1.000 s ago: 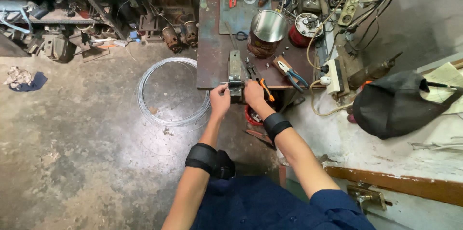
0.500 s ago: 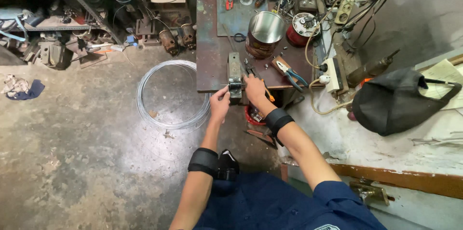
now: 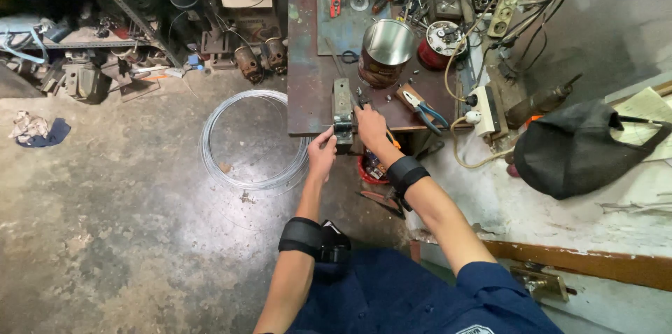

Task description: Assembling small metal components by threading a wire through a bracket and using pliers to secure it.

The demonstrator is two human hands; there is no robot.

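Observation:
A small metal vise-like tool (image 3: 342, 111) is fixed at the front edge of a rusty workbench (image 3: 308, 89). My left hand (image 3: 322, 152) pinches a thin wire end just left of the tool's jaws. My right hand (image 3: 369, 126) rests on the tool's right side, fingers curled over it; whether it grips a part is hard to tell. Both wrists wear black bands. A coil of silver wire (image 3: 253, 139) lies on the concrete floor to the left of my left hand.
On the bench stand a shiny metal can (image 3: 386, 51), blue-handled pliers (image 3: 423, 106), a red spool (image 3: 439, 43) and scattered hand tools. A power strip (image 3: 486, 108) and a black bag (image 3: 581, 149) lie to the right. Shelves with machine parts (image 3: 77, 61) line the left.
The view has shifted slightly; my hands stay at the tool, the left one a little lower and nearer the bench edge.

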